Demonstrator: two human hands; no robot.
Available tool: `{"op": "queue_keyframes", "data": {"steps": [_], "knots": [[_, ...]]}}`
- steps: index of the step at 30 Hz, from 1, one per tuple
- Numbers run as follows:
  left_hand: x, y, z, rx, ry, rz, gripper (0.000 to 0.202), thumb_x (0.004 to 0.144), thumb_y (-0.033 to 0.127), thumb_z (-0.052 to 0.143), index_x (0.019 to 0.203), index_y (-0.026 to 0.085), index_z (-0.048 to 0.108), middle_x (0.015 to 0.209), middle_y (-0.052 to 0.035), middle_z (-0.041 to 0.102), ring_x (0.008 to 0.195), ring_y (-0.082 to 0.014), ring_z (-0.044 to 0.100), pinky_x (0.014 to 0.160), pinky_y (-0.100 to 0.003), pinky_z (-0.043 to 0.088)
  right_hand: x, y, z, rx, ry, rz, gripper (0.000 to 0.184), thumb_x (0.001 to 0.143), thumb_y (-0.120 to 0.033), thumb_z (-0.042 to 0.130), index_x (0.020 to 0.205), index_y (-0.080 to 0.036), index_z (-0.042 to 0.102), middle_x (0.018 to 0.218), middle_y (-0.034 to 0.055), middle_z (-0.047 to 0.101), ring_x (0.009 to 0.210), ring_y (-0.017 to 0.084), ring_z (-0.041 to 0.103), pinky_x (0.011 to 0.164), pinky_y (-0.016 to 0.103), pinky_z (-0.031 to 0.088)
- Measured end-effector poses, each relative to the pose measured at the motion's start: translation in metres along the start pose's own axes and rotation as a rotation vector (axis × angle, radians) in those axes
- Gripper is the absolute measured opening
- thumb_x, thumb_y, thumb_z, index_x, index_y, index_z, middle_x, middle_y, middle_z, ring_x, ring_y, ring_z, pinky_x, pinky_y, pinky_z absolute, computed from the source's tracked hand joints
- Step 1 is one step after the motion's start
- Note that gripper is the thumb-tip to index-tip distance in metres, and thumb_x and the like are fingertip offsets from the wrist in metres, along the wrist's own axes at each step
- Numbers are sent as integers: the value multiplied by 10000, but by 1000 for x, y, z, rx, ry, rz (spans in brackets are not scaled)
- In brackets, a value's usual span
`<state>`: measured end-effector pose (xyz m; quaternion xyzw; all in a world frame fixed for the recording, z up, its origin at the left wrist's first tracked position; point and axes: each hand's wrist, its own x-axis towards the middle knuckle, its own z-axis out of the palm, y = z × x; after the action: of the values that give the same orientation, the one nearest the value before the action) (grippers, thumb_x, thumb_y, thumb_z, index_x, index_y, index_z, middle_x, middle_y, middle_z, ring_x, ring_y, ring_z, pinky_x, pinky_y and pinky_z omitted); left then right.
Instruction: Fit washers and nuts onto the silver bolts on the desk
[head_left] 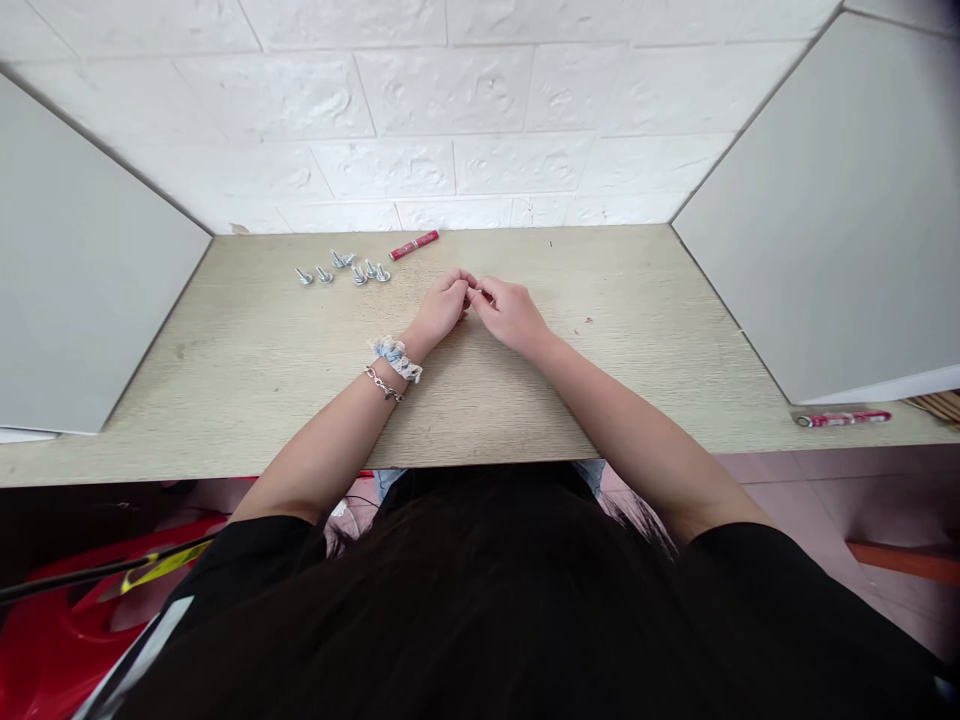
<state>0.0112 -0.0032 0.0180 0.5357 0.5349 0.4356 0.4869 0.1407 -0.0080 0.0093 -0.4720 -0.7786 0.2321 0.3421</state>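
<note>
My left hand [444,304] and my right hand [514,314] meet over the middle of the table, fingertips together. Both are closed, thumbs pressed in against the fingers. Whatever they pinch between them is small and mostly hidden by the fingers, so I cannot name it. To the left of my left hand stand several silver bolts with washers [360,275], threaded ends pointing up. Two of these lie apart, a bolt [324,275] and another bolt [304,277]. Behind my left hand a red tube [414,245] rests on its side.
The pale wooden table [480,410] ends at a white brick-pattern wall [491,165]. Grey panels flank it, a left panel [90,260] and a right panel [825,220]. A second red tube [844,418] lies by the right front edge. Small reddish scraps [588,321] lie right of my hands.
</note>
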Motion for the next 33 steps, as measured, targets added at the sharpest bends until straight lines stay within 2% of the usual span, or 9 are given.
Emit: {"op": "queue_keyframes", "data": {"steps": [13, 26, 29, 33], "knots": [[9, -9, -3, 36, -54, 15, 145, 749, 110, 369, 687, 170, 486, 536, 37, 372, 445, -73, 337, 439, -186, 278, 1, -2, 0, 10, -58, 39, 248, 900, -328, 406, 794, -179, 573, 761, 40, 634, 700, 166, 532, 673, 289, 386], [3, -1, -2, 94, -49, -5, 175, 763, 102, 356, 694, 175, 500, 479, 43, 364, 391, -75, 314, 398, -195, 234, 2, -1, -1, -28, -93, 35, 237, 910, -312, 399, 816, -180, 572, 802, 56, 651, 730, 177, 555, 691, 293, 399], [2, 0, -2, 68, -49, -16, 168, 769, 108, 359, 697, 173, 496, 493, 42, 368, 399, -70, 308, 405, -190, 248, 2, -1, -2, -25, -82, 35, 245, 909, -330, 401, 833, -181, 580, 799, 56, 651, 720, 177, 552, 687, 295, 400], [4, -2, -2, 35, -33, 3, 140, 777, 130, 382, 704, 171, 495, 541, 37, 392, 447, -69, 342, 446, -174, 305, 2, 0, -1, 2, -72, 16, 221, 896, -322, 419, 946, -179, 580, 856, 55, 665, 721, 175, 556, 688, 295, 403]]}}
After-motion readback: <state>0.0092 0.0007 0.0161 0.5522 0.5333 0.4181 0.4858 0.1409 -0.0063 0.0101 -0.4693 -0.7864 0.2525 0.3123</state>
